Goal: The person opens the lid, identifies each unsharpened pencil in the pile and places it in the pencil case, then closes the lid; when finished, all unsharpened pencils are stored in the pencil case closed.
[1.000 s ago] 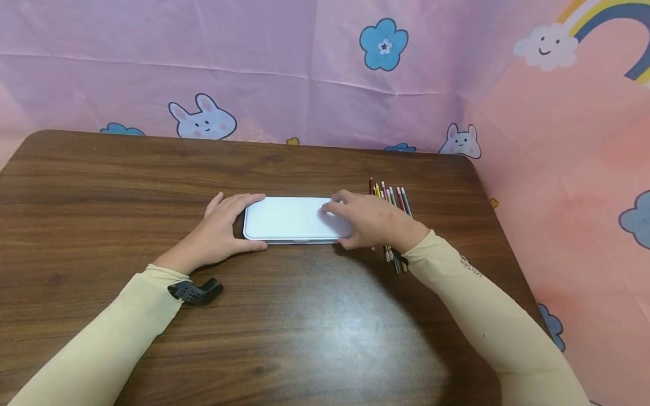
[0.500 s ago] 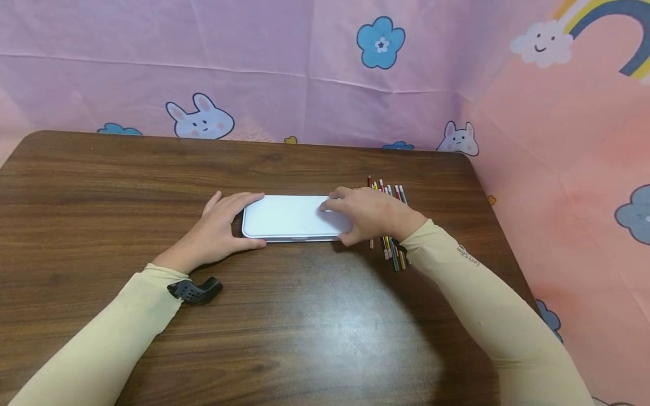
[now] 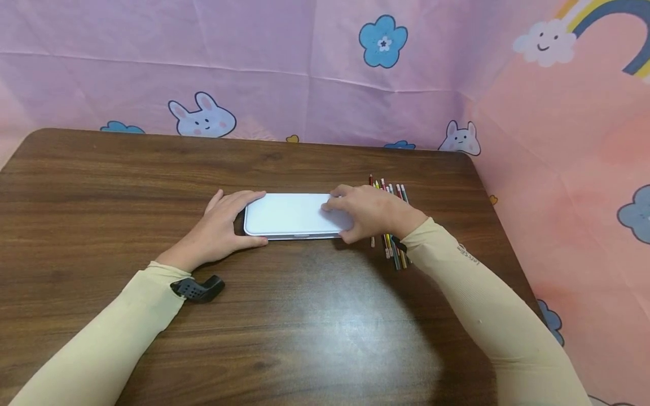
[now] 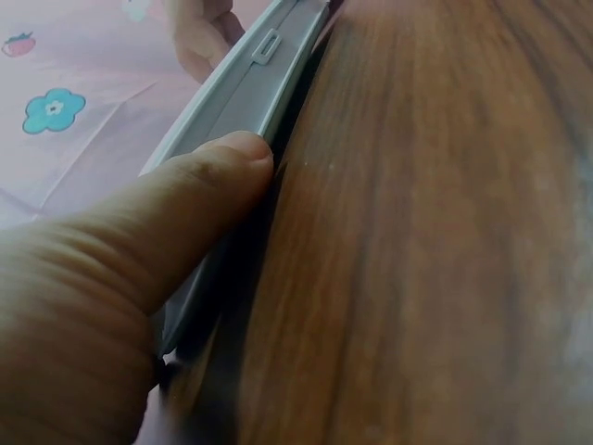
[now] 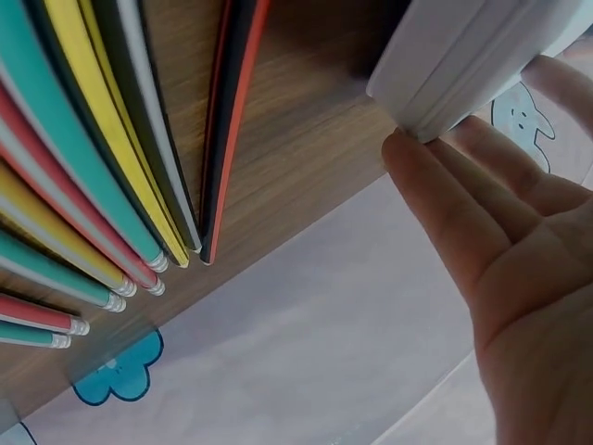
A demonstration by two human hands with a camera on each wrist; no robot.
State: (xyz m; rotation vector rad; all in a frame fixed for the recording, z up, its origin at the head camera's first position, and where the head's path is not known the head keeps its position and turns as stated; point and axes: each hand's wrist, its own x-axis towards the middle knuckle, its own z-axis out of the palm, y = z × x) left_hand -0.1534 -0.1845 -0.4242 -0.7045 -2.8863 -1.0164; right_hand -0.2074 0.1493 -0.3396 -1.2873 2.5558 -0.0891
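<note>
A flat white pencil case [image 3: 289, 214] lies lengthwise on the table, its lid down. My left hand [image 3: 218, 228] grips the case's left end, thumb along the front side and fingers at the back corner. In the left wrist view that thumb presses the side wall [image 4: 208, 139], short of a small latch [image 4: 267, 46]. My right hand [image 3: 373, 211] holds the right end, with its thumb at the front edge and one finger bent over the lid. From the right wrist view, fingertips [image 5: 408, 153] meet the far corner of the case.
Several coloured pencils [image 3: 398, 256] lie side by side on the wooden table [image 3: 284, 316], partly beneath my right hand and wrist. A printed pink and lilac cloth [image 3: 284, 84] hangs behind the table and along its right side.
</note>
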